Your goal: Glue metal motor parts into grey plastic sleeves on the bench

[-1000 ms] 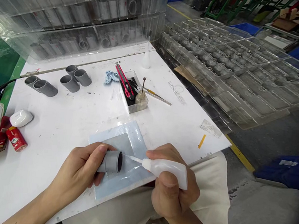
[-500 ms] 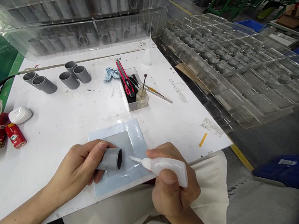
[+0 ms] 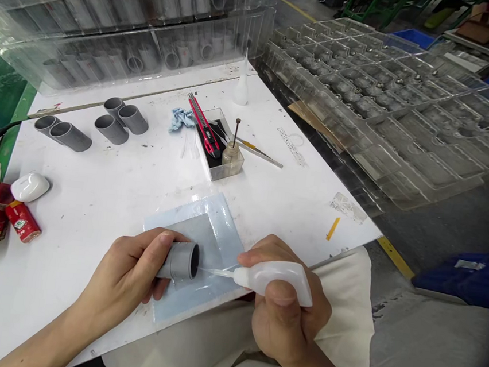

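My left hand [image 3: 136,268] is closed round a short grey plastic tube [image 3: 180,260], whose open dark end faces right. In my right hand [image 3: 287,306] lies a white glue bottle [image 3: 281,279], gripped between thumb and fingers. Its thin nozzle points left, the fine tip close to the tube's open end; whether it touches the rim I cannot tell. Beneath both hands a light blue sheet [image 3: 227,228] with a grey patch rests at the table's front edge.
Several grey tubes [image 3: 133,119] stand at the back left. A shallow box [image 3: 226,173] holds a red cutter [image 3: 204,126] and a small bottle [image 3: 230,154], with tweezers [image 3: 260,154] beside it. Another glue bottle [image 3: 241,88] stands behind. Stacked clear trays [image 3: 225,26] line the back.
The glue bottle in my right hand has shifted slightly to the right and a little down. My left hand and the tube have hardly moved.
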`<move>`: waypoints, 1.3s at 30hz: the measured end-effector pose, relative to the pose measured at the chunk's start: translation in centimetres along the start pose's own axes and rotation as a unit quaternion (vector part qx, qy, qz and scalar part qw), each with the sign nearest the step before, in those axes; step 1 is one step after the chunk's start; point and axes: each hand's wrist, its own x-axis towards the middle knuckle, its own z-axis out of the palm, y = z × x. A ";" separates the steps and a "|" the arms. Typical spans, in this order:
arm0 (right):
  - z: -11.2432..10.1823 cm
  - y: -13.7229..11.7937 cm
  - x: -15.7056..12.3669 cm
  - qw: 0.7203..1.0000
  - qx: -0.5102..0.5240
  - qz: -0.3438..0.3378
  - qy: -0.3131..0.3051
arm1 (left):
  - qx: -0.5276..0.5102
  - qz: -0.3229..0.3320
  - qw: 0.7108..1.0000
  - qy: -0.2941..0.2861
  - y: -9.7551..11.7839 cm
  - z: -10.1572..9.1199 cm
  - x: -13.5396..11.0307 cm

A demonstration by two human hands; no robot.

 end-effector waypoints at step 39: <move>1.1 0.4 0.7 0.995 -0.057 -0.069 0.039 | -0.177 0.063 0.982 -0.002 -1.3 -0.5 0.2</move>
